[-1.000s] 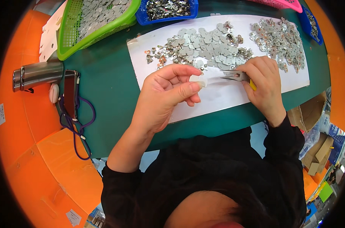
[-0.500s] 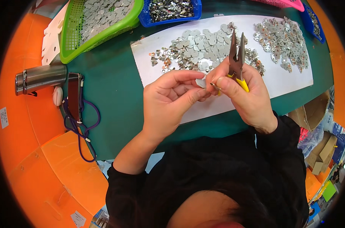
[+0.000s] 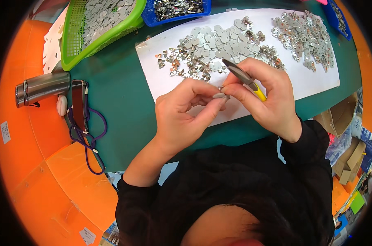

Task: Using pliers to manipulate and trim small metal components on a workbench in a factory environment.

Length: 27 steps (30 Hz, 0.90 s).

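Note:
My left hand pinches a small flat grey metal piece between thumb and fingertips. My right hand is closed round needle-nose pliers with yellow handles, their dark jaws pointing up and left. The thumb and forefinger of that hand meet at the metal piece, pressing something tiny against it that I cannot make out well. Beyond both hands, a heap of similar grey plates lies on a white sheet. Small shiny metal fittings are scattered beside the plates.
A pile of plates with fittings on them lies at the sheet's right. Along the far edge stand a green basket and a blue tray; another blue tray is far right. A steel flask and a corded phone are left.
The pliers have tipped over to the left in my right hand, from nearly upright. My right fingertips have come against the plate in my left hand. The view has shifted slightly.

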Tool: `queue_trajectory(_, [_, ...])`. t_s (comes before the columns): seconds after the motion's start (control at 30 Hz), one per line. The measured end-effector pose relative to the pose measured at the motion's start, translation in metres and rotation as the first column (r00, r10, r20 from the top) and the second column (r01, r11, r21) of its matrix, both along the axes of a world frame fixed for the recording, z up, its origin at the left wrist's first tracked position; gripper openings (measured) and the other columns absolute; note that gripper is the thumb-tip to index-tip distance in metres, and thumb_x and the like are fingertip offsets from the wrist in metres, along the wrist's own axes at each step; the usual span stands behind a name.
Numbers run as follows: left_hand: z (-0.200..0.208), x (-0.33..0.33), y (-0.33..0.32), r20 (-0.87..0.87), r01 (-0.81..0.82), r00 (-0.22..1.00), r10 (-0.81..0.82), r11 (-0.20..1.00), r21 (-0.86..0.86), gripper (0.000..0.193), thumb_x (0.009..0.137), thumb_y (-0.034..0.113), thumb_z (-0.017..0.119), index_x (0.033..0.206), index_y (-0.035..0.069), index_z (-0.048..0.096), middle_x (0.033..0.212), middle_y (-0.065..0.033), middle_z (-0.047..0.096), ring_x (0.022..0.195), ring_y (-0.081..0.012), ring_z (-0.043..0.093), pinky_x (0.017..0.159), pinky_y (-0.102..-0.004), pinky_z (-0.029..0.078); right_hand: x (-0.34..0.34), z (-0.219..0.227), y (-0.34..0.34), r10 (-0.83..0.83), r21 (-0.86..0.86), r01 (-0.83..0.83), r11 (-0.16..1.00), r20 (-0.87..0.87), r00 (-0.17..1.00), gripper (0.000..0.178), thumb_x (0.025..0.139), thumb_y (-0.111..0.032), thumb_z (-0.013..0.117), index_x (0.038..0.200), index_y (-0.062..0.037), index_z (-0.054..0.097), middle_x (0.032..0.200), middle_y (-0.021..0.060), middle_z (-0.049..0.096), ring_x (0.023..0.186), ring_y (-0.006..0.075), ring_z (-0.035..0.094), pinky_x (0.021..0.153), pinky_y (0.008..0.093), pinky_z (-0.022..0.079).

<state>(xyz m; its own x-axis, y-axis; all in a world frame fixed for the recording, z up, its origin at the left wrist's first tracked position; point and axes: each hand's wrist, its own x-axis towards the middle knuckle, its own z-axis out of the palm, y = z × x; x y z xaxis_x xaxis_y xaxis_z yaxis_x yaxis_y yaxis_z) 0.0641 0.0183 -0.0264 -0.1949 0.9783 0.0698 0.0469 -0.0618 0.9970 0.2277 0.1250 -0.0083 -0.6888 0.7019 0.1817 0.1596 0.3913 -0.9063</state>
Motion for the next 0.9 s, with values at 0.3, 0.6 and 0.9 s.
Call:
queue_trajectory(0.3, [-0.009,0.001,0.001,-0.284,-0.014,0.956,0.066,0.983,0.18,0.052,0.081,-0.007,0.074,0.125,0.002,0.047,0.08,-0.0074,0.072,0.075,-0.0154,0.072,0.069,-0.0241,0.056,0.002,0.001,0.006,0.039,0.037,-0.044,0.998,0.113,0.993,0.008,0.083,-0.003,0.071,0.089,0.0001,0.066,0.077,0.0068,0.065,0.07,0.0169,0.062,0.064,0.0264,0.047])
queue_trajectory(0.6, [-0.008,0.002,0.002,-0.448,-0.08,0.879,0.162,0.977,0.196,0.041,0.076,-0.003,0.078,0.114,0.002,0.063,0.083,-0.0095,0.073,0.073,-0.0194,0.072,0.064,-0.0267,0.055,0.004,0.009,0.01,0.146,-0.058,-0.14,0.988,0.133,0.98,0.01,0.083,-0.005,0.073,0.09,-0.0007,0.067,0.077,0.0054,0.065,0.073,0.0161,0.063,0.068,0.0266,0.047])
queue_trajectory(0.9, [0.001,-0.005,0.004,-0.535,-0.059,0.811,0.234,0.944,0.324,0.024,0.075,-0.005,0.076,0.098,0.002,0.073,0.085,-0.0117,0.072,0.073,-0.0217,0.071,0.064,-0.027,0.055,0.015,0.004,0.013,0.159,-0.074,-0.161,0.984,-0.035,0.987,0.015,0.084,-0.007,0.067,0.097,0.0007,0.066,0.093,0.0113,0.066,0.085,0.0211,0.064,0.077,0.0287,0.05])
